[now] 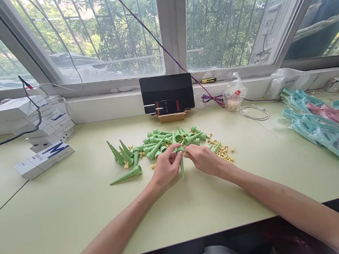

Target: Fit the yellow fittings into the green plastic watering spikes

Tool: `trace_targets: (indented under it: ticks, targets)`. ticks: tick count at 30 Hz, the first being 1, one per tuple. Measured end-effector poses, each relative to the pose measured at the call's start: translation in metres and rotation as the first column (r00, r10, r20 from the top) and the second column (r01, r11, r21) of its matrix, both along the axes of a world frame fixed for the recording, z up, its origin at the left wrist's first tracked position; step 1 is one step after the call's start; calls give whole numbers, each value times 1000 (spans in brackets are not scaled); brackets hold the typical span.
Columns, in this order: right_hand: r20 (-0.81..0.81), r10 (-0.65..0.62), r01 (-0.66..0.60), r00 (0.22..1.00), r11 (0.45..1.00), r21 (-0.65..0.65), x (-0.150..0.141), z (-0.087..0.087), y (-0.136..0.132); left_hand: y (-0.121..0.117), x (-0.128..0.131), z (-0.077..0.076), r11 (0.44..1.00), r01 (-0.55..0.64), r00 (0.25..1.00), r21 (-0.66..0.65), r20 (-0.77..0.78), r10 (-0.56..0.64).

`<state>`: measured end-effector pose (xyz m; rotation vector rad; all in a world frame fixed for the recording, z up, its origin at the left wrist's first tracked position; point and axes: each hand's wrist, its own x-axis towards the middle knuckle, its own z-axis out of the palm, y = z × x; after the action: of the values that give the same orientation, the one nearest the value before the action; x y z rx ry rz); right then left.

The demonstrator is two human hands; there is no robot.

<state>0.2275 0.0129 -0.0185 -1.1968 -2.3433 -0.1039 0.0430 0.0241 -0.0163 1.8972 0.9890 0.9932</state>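
My left hand (166,168) is closed in a pinch on the wide end of a green plastic cone spike (181,163) that points down toward me. My right hand (203,159) is closed beside it, its fingertips touching the spike's top, with perhaps a small yellow piece in them; I cannot make it out. Behind both hands lies a heap of green spikes (165,140). Small yellow parts (223,152) are scattered to the right of the heap. A few spikes (121,155) stand upright at the left, and one spike (127,175) lies flat.
A dark tablet (167,91) with a phone (169,106) on a wooden stand leans against the window sill. Stacked white boxes (39,126) sit at the left. Teal and pink packaged items (324,128) lie at the right. A plastic bag (233,95) and a white cable (254,112) rest near the sill.
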Motion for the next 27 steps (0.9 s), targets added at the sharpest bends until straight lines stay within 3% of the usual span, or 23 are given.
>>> trace_targets:
  ticks: [27]
  targets:
    - [59,14,-12,998,1000,-24,0,1,-3,-1,-2,2,994,30,995,109,-94,-19]
